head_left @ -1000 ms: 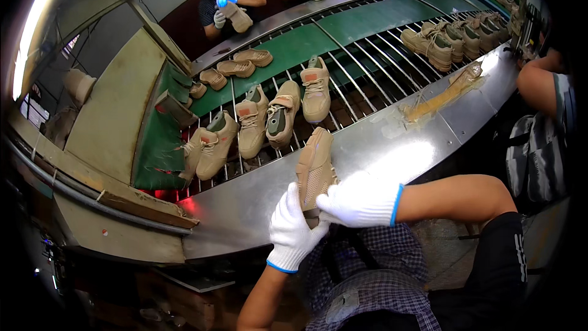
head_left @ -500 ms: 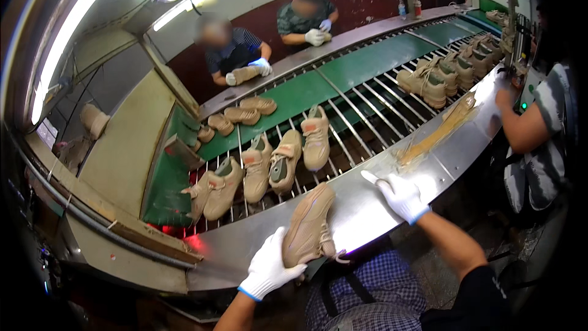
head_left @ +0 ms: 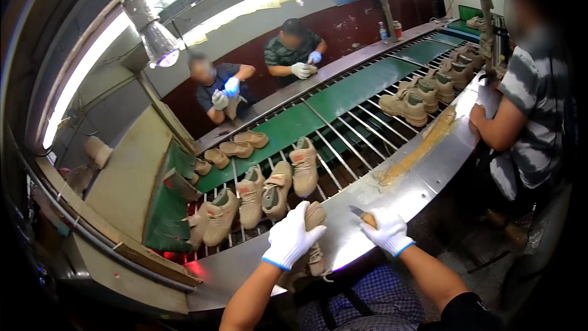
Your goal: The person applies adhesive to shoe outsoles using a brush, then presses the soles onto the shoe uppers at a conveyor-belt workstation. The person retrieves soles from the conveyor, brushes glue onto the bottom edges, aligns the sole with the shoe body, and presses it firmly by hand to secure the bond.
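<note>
My left hand (head_left: 293, 234), in a white knit glove, is closed around a tan lace-up shoe (head_left: 315, 214). Much of that shoe is hidden behind the glove; its toe and lower laces show. To the right, my gloved right hand (head_left: 386, 232) grips a small knife (head_left: 369, 219) with a tan handle, its short dark blade pointing left toward the shoe. Both hands are over the near metal ledge (head_left: 343, 239). Just beyond them, several tan shoes (head_left: 277, 190) stand upright on the roller bars.
A green belt and rollers (head_left: 343, 104) run away to the right, carrying more shoes (head_left: 416, 101). Tan glue-like residue (head_left: 422, 147) streaks the ledge. Two people (head_left: 223, 89) work across the line, another (head_left: 533, 98) at right. A lamp (head_left: 156, 37) hangs upper left.
The held shoe has been turned, and my left hand now covers more of it. My right hand has moved slightly left and lower; a knife now shows in it. The view has shifted.
</note>
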Available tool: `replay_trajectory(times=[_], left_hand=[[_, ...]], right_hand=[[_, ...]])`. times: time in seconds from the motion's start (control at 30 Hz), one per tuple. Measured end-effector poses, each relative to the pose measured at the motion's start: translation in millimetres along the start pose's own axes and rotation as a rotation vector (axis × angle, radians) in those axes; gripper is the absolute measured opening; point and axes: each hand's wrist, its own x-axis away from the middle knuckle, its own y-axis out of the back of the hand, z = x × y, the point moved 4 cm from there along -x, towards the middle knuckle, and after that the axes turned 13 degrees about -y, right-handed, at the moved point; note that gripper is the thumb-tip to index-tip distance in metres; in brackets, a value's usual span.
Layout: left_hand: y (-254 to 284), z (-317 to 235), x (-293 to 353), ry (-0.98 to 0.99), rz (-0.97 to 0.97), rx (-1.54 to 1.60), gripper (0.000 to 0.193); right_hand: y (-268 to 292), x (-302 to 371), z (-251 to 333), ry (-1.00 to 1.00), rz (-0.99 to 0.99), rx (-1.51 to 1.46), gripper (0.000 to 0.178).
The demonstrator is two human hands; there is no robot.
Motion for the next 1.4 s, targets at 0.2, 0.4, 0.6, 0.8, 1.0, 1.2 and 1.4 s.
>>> replay_trajectory(times=[0.2,0.4,0.6,0.8,1.0,1.2,1.4], left_hand=[[96,-4,108,-0.536,-0.355,0.036,0.091],[-13,66,159,0.118,0.010,0.156,0.076],[-16,55,124,-0.045,-0.060,0.145,0.073],[-20,52,83,-0.055,0.234,0.118,0.076],[-22,61,76,-0.029,0.237,0.192,0.077],[-24,63,82,-0.039,0.208,0.178,0.075],[-24,67,82,-0.055,0.167,0.157,0.070]], right_hand=[[4,10,-14,-0.200,0.068,-0.179,0.040],[-30,33,32,-0.142,0.371,-0.268,0.045],[-9,13,54,-0.055,0.500,-0.129,0.043],[47,37,127,0.343,0.526,0.203,0.038],[5,37,108,0.141,0.522,0.066,0.039],[5,39,111,0.177,0.616,0.118,0.048],[-19,27,112,-0.258,1.003,-0.190,0.055]])
